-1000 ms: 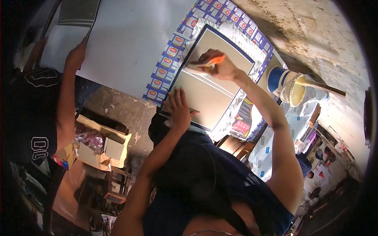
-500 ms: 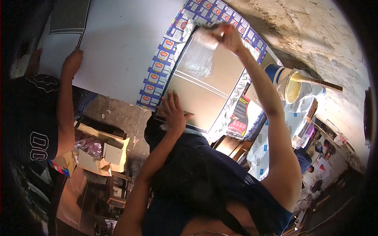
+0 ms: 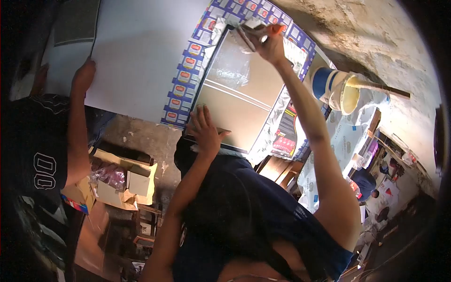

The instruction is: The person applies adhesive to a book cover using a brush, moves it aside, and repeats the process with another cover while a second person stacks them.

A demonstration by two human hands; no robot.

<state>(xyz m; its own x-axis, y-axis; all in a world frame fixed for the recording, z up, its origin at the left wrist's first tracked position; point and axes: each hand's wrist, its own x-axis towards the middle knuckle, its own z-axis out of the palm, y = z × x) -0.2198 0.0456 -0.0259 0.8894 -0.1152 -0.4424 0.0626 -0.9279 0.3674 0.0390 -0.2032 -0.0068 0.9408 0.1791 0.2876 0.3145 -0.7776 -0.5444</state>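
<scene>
A tan board [image 3: 244,113] with a dark edge and two white stripes lies on blue printed sheets [image 3: 184,75]. My left hand [image 3: 205,134] rests on its near left part, fingers spread, pressing nothing but the surface. Up at the board's far edge, my right hand [image 3: 272,46] grips the handle of a wide brush [image 3: 246,38]. The bristles are against or just over the surface; contact is hard to make out. A wet, shiny patch [image 3: 230,70] shows on the board near the brush.
To the right stands a bucket [image 3: 347,96] of yellowish paste with a stick in it. On the left, a co-worker [image 3: 44,136] in a dark shirt holds a dark panel [image 3: 75,23] over the white tabletop [image 3: 136,51]. A cardboard box [image 3: 122,181] sits below.
My right hand has drawn the brush a little along the board's far end; it is less blurred now. My left hand stays on the board. The view has shifted slightly.
</scene>
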